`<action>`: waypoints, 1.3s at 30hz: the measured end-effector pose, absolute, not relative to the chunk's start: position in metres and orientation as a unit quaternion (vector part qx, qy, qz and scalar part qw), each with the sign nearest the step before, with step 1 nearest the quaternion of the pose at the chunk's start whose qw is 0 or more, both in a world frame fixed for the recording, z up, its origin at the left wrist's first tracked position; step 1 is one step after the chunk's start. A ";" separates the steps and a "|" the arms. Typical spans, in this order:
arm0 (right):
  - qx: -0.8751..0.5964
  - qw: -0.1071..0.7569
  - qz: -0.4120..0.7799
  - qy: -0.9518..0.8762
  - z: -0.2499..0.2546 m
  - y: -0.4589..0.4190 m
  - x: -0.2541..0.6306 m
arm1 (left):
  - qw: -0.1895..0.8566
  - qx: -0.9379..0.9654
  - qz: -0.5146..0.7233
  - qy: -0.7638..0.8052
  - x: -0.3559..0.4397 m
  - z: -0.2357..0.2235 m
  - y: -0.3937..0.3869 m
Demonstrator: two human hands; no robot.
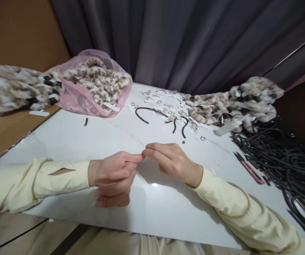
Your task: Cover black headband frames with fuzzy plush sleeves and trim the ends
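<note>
White bench [109,136] below, and left hand [116,177] and right hand [175,161] meet fingertip to fingertip above it; whether either grip is clamped on something small, I cannot tell. Beyond them lie curved black cords [174,125], right beside the scattered rings [170,118], with a pink bag [74,95] of spotted fluffy pieces [106,83] farther left!

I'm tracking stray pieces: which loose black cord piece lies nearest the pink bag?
The short piece just in front of the pink bag, lying alone; the other loose pieces are farther right.

Dark curtain [152,42] behind white table [62,141]
</note>
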State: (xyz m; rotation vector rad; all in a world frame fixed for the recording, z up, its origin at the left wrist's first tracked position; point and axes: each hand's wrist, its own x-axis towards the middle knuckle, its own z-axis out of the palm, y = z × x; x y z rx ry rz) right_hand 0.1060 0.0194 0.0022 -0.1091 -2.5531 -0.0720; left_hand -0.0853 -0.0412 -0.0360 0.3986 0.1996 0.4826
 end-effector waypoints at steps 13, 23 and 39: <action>-0.033 0.229 -0.011 -0.973 0.010 0.024 0.109 | 0.963 0.236 0.131 0.003 -0.084 -0.026 -0.041; -0.025 0.241 -0.090 -0.966 0.003 0.020 0.106 | 0.965 0.219 0.143 0.021 -0.080 -0.017 -0.040; -0.308 0.009 0.351 -0.884 0.041 0.044 0.124 | 0.964 0.075 0.238 0.087 -0.072 -0.026 -0.029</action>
